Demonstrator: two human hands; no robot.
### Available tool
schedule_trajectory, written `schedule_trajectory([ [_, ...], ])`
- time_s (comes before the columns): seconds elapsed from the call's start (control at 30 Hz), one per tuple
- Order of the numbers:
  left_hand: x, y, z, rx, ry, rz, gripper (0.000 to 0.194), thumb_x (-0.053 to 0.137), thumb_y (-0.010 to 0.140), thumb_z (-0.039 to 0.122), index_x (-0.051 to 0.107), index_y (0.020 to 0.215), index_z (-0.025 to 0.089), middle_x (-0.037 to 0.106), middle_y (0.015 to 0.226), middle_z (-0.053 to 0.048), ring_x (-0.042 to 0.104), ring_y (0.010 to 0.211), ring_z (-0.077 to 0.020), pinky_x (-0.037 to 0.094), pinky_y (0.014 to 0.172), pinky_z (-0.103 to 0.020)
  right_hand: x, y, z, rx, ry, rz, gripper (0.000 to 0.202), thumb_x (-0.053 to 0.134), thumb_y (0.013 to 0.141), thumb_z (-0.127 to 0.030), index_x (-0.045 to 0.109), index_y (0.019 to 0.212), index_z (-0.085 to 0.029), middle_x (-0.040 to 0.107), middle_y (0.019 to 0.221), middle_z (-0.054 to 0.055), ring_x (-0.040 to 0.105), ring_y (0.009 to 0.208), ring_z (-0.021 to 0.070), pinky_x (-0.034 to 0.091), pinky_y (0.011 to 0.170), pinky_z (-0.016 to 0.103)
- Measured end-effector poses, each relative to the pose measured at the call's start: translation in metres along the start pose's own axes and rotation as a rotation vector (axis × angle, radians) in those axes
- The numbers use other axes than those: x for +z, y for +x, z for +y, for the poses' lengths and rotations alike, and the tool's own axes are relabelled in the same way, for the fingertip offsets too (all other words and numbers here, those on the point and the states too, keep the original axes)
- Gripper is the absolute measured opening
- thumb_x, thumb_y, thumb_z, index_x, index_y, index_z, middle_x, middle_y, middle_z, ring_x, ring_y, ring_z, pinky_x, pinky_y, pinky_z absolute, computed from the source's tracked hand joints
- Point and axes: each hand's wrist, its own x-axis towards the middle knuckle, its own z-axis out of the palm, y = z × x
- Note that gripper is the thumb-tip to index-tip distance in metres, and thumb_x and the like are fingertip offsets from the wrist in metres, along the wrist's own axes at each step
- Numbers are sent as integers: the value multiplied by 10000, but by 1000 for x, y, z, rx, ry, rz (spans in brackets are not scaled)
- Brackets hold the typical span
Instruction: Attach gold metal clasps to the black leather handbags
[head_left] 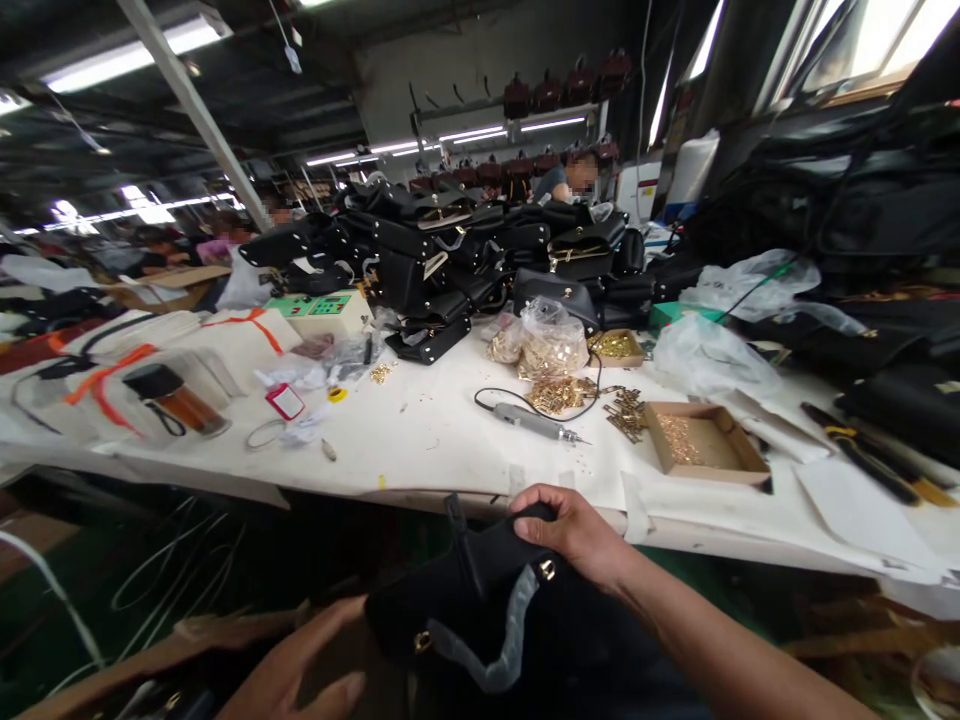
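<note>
A black handbag (585,650) is held in front of me, below the table edge. My right hand (559,525) grips its top corner, thumb on the near face and fingers over the edge. A clear plastic-wrapped handle (514,640) hangs in a curve between two gold-coloured fittings, and a narrow black strap (466,550) stands up from the bag's top. By the bag's left side, my left hand (300,670) has its thumb apart from its fingers. Those fingers reach to the bag's edge, where their tips are hidden.
On the white table (442,430) lie a grey corded pen-shaped tool (536,422), gold metal fittings (559,393) and a cardboard tray (709,445) of small copper-coloured parts. Black bags (427,260) are piled behind. Pliers (862,455) lie right; an amber bottle (176,400) stands left. A person (570,180) is beyond.
</note>
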Motion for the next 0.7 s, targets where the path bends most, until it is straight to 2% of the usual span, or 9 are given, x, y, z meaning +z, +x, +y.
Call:
schedule_trajectory([
  [0.07,10,27,12,-179,-191,-12,595,561,947,544,570,1477,273,691,1382,-86,674,1259,-291,570,1055,-439,-9,-8,6,31,14,39,499,906,706,-521,694,987,-167,625,758,-19,500,632,87,353,598,232],
  [0.1,17,42,23,-195,-211,30,636,521,960,579,532,1507,254,664,1419,-98,646,1299,-287,536,1098,-452,-14,-11,8,44,25,54,499,903,714,-518,687,997,-168,629,763,-18,505,631,88,358,598,232],
  [0.2,41,89,64,-119,-41,-34,590,570,932,589,622,1416,257,641,1448,-91,589,1356,-299,440,1187,-479,-28,-17,9,60,47,115,494,896,732,-501,667,1022,-174,628,757,-22,505,626,87,358,587,230],
  [0.3,68,126,100,53,159,-132,421,590,940,545,737,1239,288,737,1292,-69,681,1194,-289,520,1067,-427,-45,-21,5,104,38,200,496,863,761,-524,645,1059,-193,645,774,-15,531,629,106,380,583,245],
  [0.37,83,143,113,141,292,-118,355,597,951,508,771,1142,265,783,1147,-79,709,1075,-302,524,1001,-444,-59,-22,-3,117,-97,219,468,827,786,-546,654,1052,-201,668,804,2,560,649,133,413,594,271],
  [0.43,95,156,118,196,369,-104,332,587,967,476,773,1107,240,791,1063,-91,707,1010,-313,507,966,-469,-75,-19,-16,54,-385,250,384,784,822,-529,689,1013,-209,693,845,26,604,713,173,453,638,303],
  [0.5,105,167,118,210,364,-124,320,571,980,454,760,1114,234,786,1056,-90,700,1000,-312,494,948,-469,-91,-5,-33,-91,-714,320,280,732,869,-476,720,984,-221,712,901,47,648,812,211,487,707,329],
  [0.6,115,179,119,157,276,-159,273,589,964,406,733,1133,248,774,1117,-68,693,1043,-295,484,955,-441,-109,40,-59,-300,-1092,410,194,654,925,-395,730,999,-232,719,999,62,677,877,214,506,768,329],
  [0.7,123,185,123,89,199,-169,242,608,936,367,722,1119,258,766,1148,-46,682,1085,-287,471,986,-443,-119,101,-73,-199,-1463,393,218,578,975,-378,731,1075,-260,722,1127,44,690,887,179,497,784,290],
])
